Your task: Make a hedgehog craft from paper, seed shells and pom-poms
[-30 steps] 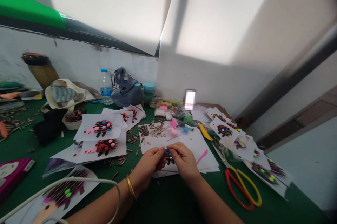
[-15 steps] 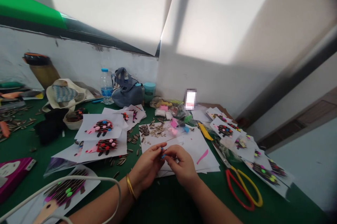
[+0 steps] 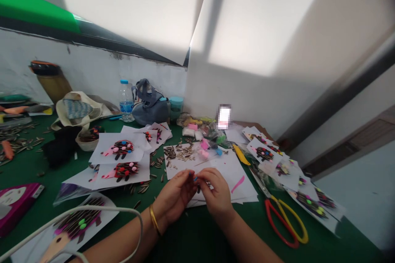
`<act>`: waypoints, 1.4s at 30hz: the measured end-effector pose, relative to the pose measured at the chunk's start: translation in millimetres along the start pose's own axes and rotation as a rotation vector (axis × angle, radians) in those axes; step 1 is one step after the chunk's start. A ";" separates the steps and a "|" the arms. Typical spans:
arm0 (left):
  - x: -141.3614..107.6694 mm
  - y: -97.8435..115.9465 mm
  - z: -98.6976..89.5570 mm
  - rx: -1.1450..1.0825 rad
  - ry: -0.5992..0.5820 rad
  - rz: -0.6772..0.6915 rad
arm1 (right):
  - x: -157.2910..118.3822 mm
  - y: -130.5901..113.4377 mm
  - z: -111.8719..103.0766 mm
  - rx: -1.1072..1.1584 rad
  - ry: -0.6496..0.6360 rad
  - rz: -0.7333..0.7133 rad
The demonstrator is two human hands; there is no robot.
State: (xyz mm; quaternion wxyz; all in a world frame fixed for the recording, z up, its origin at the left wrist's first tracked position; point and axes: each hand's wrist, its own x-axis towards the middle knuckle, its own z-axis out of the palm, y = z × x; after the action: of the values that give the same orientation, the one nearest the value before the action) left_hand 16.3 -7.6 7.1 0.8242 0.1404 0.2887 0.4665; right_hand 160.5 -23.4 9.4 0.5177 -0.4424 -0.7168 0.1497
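Over the white paper, my left hand, with a gold bangle at its wrist, has its fingers curled and a dab of blue modelling clay at its fingertips. Close beside it, my right hand pinches another tiny bit of blue clay between thumb and index finger. Just beyond the hands lie sunflower seeds and pink clay lumps with plastic wrap. A pink clay strip rests right of my right hand.
Red-and-yellow-handled scissors lie at right, near a yellow tool. Hedgehog pictures with seed spines are stacked on both sides. A white cable crosses my left forearm. A water bottle and blue bag stand behind.
The fingertips have drawn slightly apart, and the blue bit in my right hand has shifted a little up and right. The view has moved slightly.
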 end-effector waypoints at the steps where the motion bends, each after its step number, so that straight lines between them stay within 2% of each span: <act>1: 0.4 -0.5 -0.6 -0.012 -0.014 0.009 | -1.1 -0.7 1.9 -0.002 -0.011 -0.016; 6: 4.0 0.7 -3.3 -0.068 -0.024 -0.060 | -4.8 -7.6 12.5 -0.041 -0.137 -0.139; 10: 6.1 6.9 -3.0 -0.140 -0.063 -0.148 | -2.6 -15.3 16.5 -0.182 -0.218 -0.224; 14: 6.7 17.4 -3.5 -0.230 0.011 -0.060 | -4.1 -21.0 15.2 -0.217 -0.337 -0.315; 17: 5.6 23.1 -3.7 -0.276 0.009 -0.035 | -7.5 -21.8 15.2 -0.206 -0.406 -0.400; 22: 2.1 26.7 -2.0 -0.292 -0.054 -0.041 | -8.0 -17.6 14.6 -0.360 -0.360 -0.382; 25: 1.3 26.8 -1.8 -0.305 -0.064 -0.011 | -7.4 -17.3 13.3 -0.350 -0.377 -0.400; 27: 0.6 25.8 -1.5 -0.305 -0.067 -0.040 | -6.8 -18.1 13.3 -0.346 -0.379 -0.407; 31: -1.3 25.9 0.2 -0.288 -0.127 -0.078 | -4.0 -19.7 13.1 -0.383 -0.315 -0.358; 36: -1.1 28.9 0.4 -0.267 -0.128 -0.082 | -1.9 -20.1 12.4 -0.373 -0.335 -0.381; 39: -0.8 28.3 -1.1 -0.250 -0.202 -0.077 | -1.6 -17.9 10.0 -0.427 -0.329 -0.314; 42: -0.7 26.9 -2.4 -0.250 -0.247 -0.085 | -2.3 -15.3 8.0 -0.396 -0.373 -0.369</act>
State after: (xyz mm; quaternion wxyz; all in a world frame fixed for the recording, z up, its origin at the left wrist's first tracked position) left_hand -3.9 5.8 18.9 0.8835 0.0806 0.1304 0.4427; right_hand 146.3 -31.9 14.9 0.2995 -0.3623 -0.8826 -0.0104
